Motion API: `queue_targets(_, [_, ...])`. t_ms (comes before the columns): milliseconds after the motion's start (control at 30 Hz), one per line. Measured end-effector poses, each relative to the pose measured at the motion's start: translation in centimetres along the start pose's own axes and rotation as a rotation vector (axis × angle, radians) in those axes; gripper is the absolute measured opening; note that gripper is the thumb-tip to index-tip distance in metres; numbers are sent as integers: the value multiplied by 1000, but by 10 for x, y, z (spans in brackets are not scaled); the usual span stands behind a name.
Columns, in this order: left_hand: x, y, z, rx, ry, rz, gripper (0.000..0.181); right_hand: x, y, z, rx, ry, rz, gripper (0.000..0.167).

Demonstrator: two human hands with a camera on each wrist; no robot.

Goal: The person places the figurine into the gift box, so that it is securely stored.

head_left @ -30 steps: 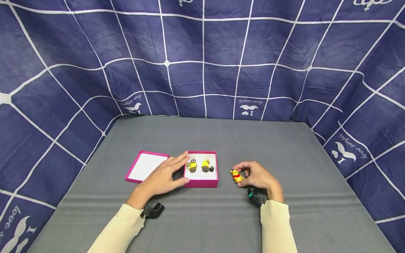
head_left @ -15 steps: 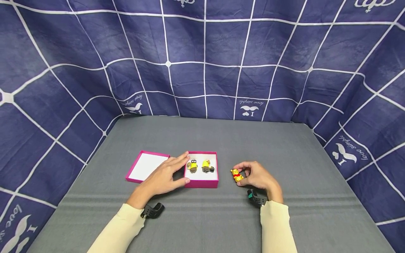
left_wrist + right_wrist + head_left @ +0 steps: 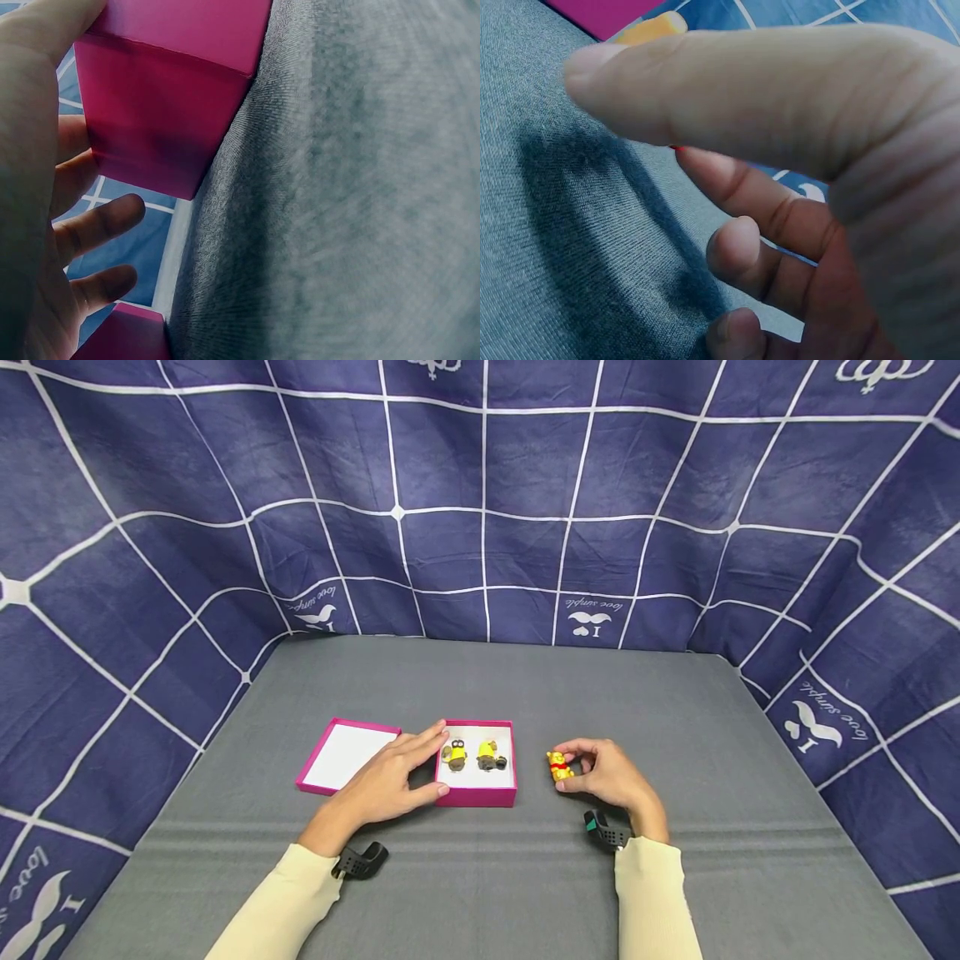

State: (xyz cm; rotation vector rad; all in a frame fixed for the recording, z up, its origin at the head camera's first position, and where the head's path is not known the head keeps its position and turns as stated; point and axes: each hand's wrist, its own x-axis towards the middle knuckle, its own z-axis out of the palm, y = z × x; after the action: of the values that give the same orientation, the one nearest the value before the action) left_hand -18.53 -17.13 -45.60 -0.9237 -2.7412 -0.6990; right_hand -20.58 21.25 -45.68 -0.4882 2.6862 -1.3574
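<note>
Yellow bear figurine [image 3: 558, 767] pinched in the right hand [image 3: 611, 774], beside an open pink box [image 3: 480, 797]

The bear, in a red top, is to the right of the box, near it but apart, between the right thumb and fingers. Its long axis runs from head to feet: the head end points away from the person and a little to the left, the feet toward the person and a little to the right, and the front shows to the head camera. Whether it touches the cloth below cannot be told; in the right wrist view the thumb hides most of it.

The left hand [image 3: 386, 777] has its fingers extended, spread in its wrist view, thumb at the box's near left corner and a fingertip at the far left one. Inside on the white lining lie two figurines in yellow and brown, a left one [image 3: 457, 755] with goggles and a right one [image 3: 489, 755], side by side. Left of the box, partly behind the left hand, lies the lid [image 3: 352, 755], white inside up.

All this is on a grey cloth [image 3: 487, 885] with soft creases running across it. Around it hangs a navy curtain [image 3: 525, 460] with white grid lines and moustache prints, their lettering upside down
</note>
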Motion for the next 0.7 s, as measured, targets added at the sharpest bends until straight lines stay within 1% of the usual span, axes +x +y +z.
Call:
queue_targets(233, [0,0,0,-2,4,2,82,0,-3,-1,-15,49,-17,48])
queue_targets(433, [-1,-1,0,-9,4,3,83,0,-5,-2,19,77,-31,48])
queue_targets(533, [-1,-1,1,-7,7,8,82,1,-7,-2,37,92,-24,48])
queue_targets(700, [-1,0,1,-3,10,13,82,2,-11,-4,34,114,-4,50])
